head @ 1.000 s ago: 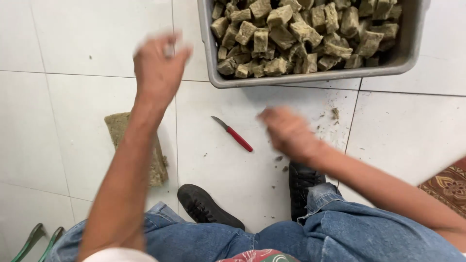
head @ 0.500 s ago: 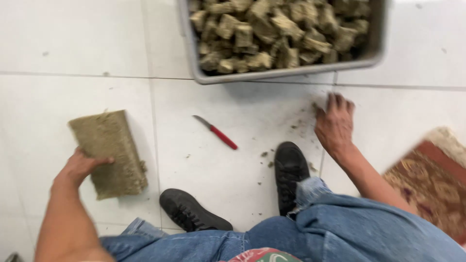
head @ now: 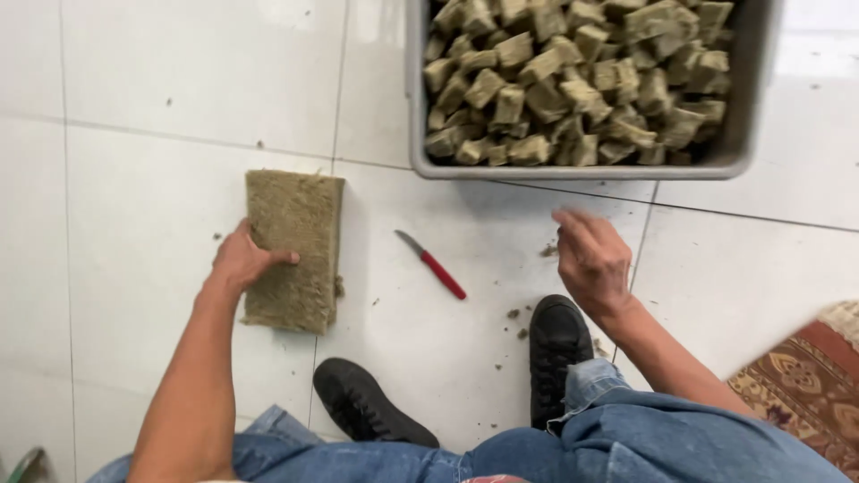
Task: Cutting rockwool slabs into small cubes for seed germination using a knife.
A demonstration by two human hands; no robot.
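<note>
Head view: grey plastic bin [head: 417, 107] at top on white tiled floor [head: 161, 89], filled with many small brownish fibrous cubes [head: 573, 80]. Left hand [head: 240, 261] gripping left edge of flat brown fibrous slab [head: 297, 246], thumb laid across its top; slab flat on floor, left of bin. Right hand [head: 591, 259] blurred, fingers loosely curled, holding nothing visible, above crumbs. Red-handled knife [head: 434, 266] on floor between hands. Two black shoes [head: 555, 349] below.
</note>
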